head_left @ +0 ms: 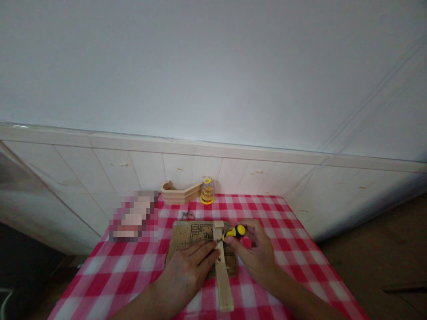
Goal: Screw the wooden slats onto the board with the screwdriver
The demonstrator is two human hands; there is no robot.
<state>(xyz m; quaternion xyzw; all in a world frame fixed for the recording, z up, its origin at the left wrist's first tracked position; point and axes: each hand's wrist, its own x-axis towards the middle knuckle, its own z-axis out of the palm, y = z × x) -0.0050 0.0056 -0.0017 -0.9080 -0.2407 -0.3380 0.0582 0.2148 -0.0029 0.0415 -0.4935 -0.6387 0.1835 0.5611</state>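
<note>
A brown wooden board (188,238) with dark printed lines lies on the red-and-white checked tablecloth (110,275). A pale wooden strip (223,284) lies across its right part, pointing toward me. My left hand (188,273) rests flat on the board with its fingers stretched out, the fingertips touching the strip. My right hand (256,253) pinches a yellow-and-black screwdriver (234,232), whose tip meets the strip near my left fingertips.
At the table's far edge stand a curved wooden piece (178,193) and a clear yellow-based bit holder (207,191). Small dark screws (187,214) lie behind the board. A blurred patch sits at the far left. A pale panelled wall rises behind the table.
</note>
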